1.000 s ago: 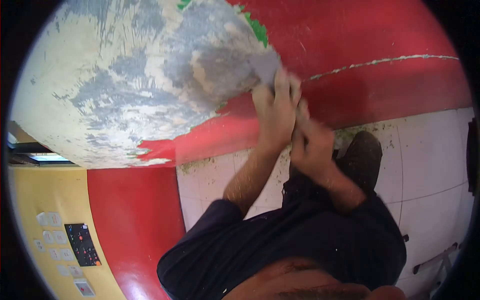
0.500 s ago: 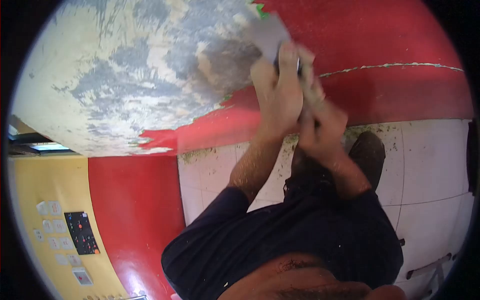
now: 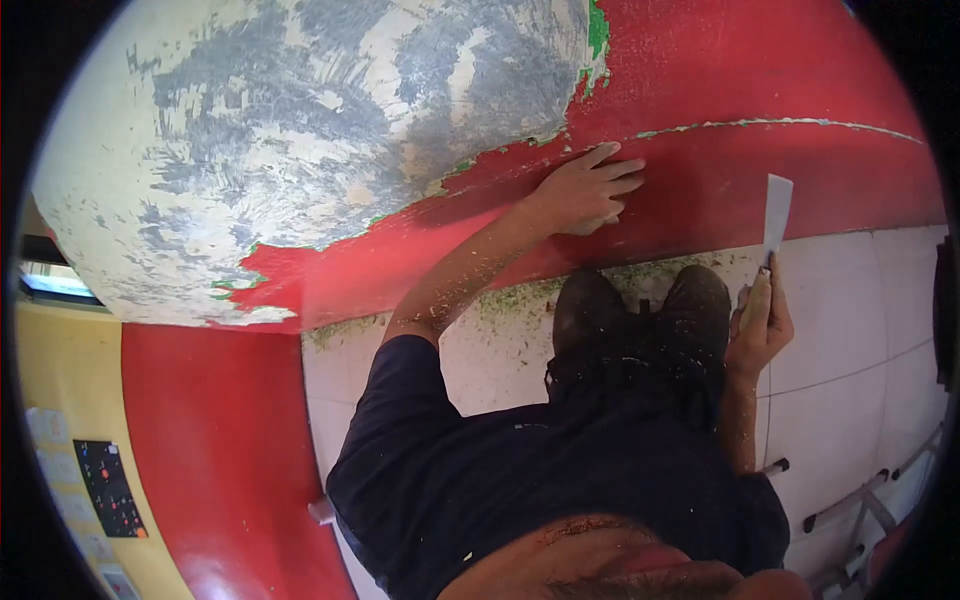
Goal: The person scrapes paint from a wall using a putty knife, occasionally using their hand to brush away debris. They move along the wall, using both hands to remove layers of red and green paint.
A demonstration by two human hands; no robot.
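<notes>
My left hand (image 3: 585, 195) rests on the red wall (image 3: 700, 185), fingers spread, with nothing in it, just below the scraped patch. That patch (image 3: 400, 90) is white and grey with a ragged edge showing bits of green. Off to the right, my right hand (image 3: 760, 325) grips a scraper (image 3: 777, 212) by its handle. The scraper's flat, pale blade points up, away from my body, in front of the lower red wall. A thin chipped line (image 3: 740, 123) runs across the red paint.
Paint flakes (image 3: 510, 315) litter the white tiled floor (image 3: 830, 300) along the wall's foot. Metal legs with dark ends (image 3: 845, 505) stand at the lower right. At the left is a yellow wall (image 3: 60, 360) with a black poster (image 3: 110, 488) and papers.
My hands have moved apart. The left has let go near the scraper and lies spread on the wall; the right has carried the scraper right and down, away from the patch edge.
</notes>
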